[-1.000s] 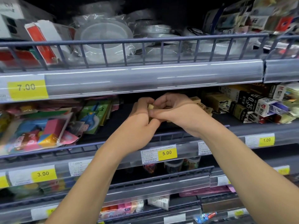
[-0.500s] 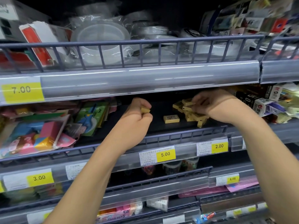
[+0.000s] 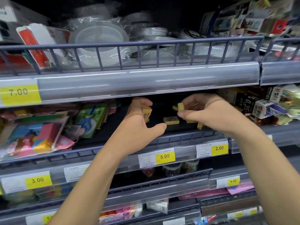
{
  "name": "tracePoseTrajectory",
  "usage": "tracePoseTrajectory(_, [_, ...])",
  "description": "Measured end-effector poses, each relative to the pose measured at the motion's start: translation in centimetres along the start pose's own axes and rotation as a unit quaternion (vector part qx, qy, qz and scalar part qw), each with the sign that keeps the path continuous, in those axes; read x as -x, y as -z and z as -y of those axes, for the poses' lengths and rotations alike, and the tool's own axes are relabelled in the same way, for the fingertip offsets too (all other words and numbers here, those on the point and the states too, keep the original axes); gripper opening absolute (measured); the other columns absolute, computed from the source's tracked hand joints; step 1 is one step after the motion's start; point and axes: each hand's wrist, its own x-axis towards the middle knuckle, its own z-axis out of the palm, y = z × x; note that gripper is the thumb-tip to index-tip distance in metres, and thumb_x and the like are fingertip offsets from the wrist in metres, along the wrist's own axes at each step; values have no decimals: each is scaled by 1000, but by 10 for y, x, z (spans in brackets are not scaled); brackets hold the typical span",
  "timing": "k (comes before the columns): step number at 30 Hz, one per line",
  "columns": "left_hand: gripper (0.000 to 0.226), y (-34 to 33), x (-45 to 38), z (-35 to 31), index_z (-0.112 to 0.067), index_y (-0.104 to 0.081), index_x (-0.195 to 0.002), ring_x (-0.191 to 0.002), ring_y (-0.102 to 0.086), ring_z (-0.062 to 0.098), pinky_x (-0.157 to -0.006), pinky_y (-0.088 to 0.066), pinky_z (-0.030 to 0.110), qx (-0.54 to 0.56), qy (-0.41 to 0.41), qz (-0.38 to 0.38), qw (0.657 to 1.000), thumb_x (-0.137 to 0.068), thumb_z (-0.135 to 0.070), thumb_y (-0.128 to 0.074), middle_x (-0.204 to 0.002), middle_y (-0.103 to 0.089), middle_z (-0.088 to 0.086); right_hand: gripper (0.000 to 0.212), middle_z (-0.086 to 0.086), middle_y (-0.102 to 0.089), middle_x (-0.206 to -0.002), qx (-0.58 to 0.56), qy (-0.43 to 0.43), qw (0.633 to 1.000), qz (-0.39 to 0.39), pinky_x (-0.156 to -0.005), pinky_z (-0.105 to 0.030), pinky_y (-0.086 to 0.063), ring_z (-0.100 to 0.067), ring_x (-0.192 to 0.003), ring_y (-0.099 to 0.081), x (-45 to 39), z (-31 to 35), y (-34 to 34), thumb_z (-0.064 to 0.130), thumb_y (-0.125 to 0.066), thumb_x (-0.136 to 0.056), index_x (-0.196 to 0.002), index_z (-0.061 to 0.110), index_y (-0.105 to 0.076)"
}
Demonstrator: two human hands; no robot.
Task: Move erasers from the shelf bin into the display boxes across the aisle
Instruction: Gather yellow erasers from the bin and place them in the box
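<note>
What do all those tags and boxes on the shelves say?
"7.00": yellow tag, top rail.
"3.00": yellow tag, left.
"5.00": yellow tag, middle.
"2.00": yellow tag.
"5.00": yellow tag, lower right.
"0.35": black box.
Barcode slips and eraser print: too small.

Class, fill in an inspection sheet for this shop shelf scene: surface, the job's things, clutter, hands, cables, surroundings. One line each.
Surface: dark middle shelf behind a grey rail.
Job's things: one tan eraser lying loose on the shelf between the hands; more erasers piled under the right hand; display boxes not in view.
Clutter: colourful packets at left, small cartons at right.
Hands: left hand holds erasers; right hand pinches an eraser.
Cables: nothing seen.
Surroundings: tape rolls on the shelf above; yellow price tags along the rails.
</note>
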Motion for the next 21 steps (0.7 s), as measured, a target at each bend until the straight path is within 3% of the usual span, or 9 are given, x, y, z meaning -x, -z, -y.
tracePoseTrajectory(3, [62, -5, 2, -5, -45, -32, -116, -84, -55, -2, -64, -37, -1, 12, -14, -8, 1000, -78, -56, -80, -107, -51, -17, 26, -1, -76, -90, -178, 30, 981, 64, -68, -20, -54, -13, -81, -73, 7, 14, -23, 30, -84, -77, -97, 17, -72])
tracePoseTrajectory(6, [60, -11, 2, -8, -50, -31, -110, -90, -61, -1, -64, -41, 3, 41, -23, -23, 999, -74, -63, -77, -114, -58, -9, 33, -2, -75, -93, -194, 37, 978, 61, -80, -36, -59, -15, -86, -71, 6, 24, -41, 38, -82, -71, -96, 17, -73])
tracePoseTrajectory(8, [56, -15, 1, -7, -52, -32, -107, -91, -63, -2, -63, -43, 4, 59, -24, -33, 997, -74, -56, -77, -118, -60, -4, 37, -5, -75, -91, -208, 32, 976, 48, -87, -48, -57, -21, -87, -72, 6, 29, -50, 42, -82, -66, -92, 17, -73])
tracePoseTrajectory(11, [53, -19, -2, -4, -52, -33, -106, -87, -63, 0, -61, -45, 7, 50, -28, -54, 997, -80, -35, -77, -117, -61, 0, 46, -4, -76, -85, -210, 22, 977, 35, -87, -52, -58, -21, -85, -73, 7, 34, -61, 49, -80, -59, -89, 16, -70])
tracePoseTrajectory(14, [42, -18, -4, -1, -44, -40, -110, -88, -62, 1, -62, -47, 10, 28, -41, -85, 995, -91, -17, -67, -113, -63, 2, 43, -7, -73, -81, -240, 22, 969, 52, -81, -47, -62, -21, -80, -75, 6, 35, -64, 40, -83, -66, -91, 9, -68])
tracePoseTrajectory(17, [25, -13, -5, 1, -39, -47, -106, -78, -59, 1, -57, -40, 8, 22, -45, -73, 996, -96, -23, -61, -101, -64, 1, 27, -10, -75, -91, -244, 38, 963, 105, -79, -43, -62, -21, -89, -75, 6, 34, -55, 29, -80, -83, -95, 7, -71])
tracePoseTrajectory(19, [18, -10, -5, 2, -41, -50, -97, -63, -58, 3, -52, -39, 7, 39, -42, -59, 997, -95, -28, -62, -88, -61, 0, 19, -8, -76, -90, -222, 43, 969, 97, -76, -32, -61, -16, -88, -74, 2, 31, -44, 28, -76, -87, -95, 12, -75])
tracePoseTrajectory(21, [21, -7, -7, 6, -40, -53, -94, -53, -56, 1, -47, -39, 7, 65, -39, -54, 996, -96, -24, -66, -80, -59, -1, 11, -1, -76, -85, -151, 35, 987, 34, -68, -14, -54, -5, -76, -70, -8, 25, -34, 25, -76, -87, -95, 17, -76])
